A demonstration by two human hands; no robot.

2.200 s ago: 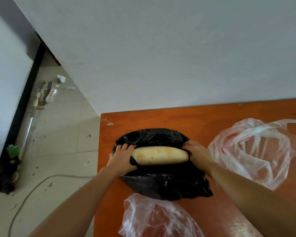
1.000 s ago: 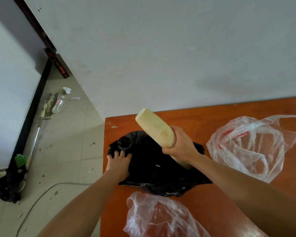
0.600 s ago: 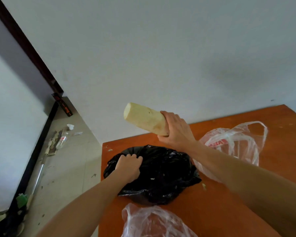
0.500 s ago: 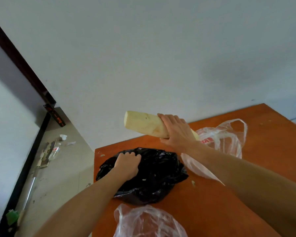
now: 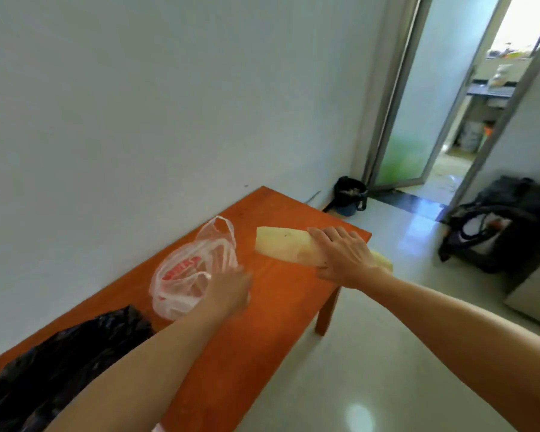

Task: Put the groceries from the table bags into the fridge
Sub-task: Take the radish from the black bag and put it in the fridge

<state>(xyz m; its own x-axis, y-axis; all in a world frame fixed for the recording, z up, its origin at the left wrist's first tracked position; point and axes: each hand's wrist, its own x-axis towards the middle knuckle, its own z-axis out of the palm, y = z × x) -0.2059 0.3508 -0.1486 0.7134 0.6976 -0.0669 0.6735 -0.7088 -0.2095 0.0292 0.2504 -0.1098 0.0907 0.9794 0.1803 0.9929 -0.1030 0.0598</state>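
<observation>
Pale root vegetable [image 5: 281, 244] is clasped by the right hand [image 5: 343, 257], fingers curled over its middle, level above the far end of the orange table [image 5: 278, 307]. Left hand [image 5: 228, 291], blurred, is at the clear bag [image 5: 184, 275]; whether it grips cannot be told. Black bag [image 5: 75, 344] lies nearer.

No words, numbers or brand names can be read anywhere here. The only print is a red marking on the clear bag [image 5: 181, 277] lying on the table [image 5: 281, 294], too blurred to make out.
</observation>
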